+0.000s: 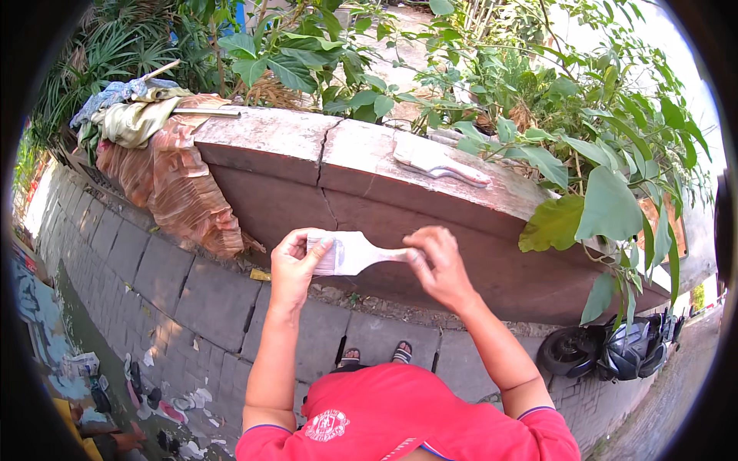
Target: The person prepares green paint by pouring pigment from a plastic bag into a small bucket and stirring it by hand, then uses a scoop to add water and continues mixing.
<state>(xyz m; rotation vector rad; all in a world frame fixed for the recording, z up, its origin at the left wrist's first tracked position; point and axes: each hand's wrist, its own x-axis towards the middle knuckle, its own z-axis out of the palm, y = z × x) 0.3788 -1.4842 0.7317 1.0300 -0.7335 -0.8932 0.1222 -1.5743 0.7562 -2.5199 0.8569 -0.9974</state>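
A wide, flat paintbrush (355,253) with a whitish handle is held up sideways between my hands, in front of a low wall. My left hand (295,265) pinches it at the bristle end, thumb lying across the pale bristles. At the other end, the fingers of my right hand (440,265) close on the tip of the handle. A second paintbrush (440,165), paint-smeared and whitish, lies flat on top of the wall, its handle pointing right.
The wall (277,138) is cracked, with leafy plants (607,203) hanging over its right part. Cloths (134,119) and a brown sheet (181,184) drape its left end. Grey paving slabs (215,300) lie underfoot. A motorcycle (615,349) stands at the right, and scattered litter (184,399) lies lower left.
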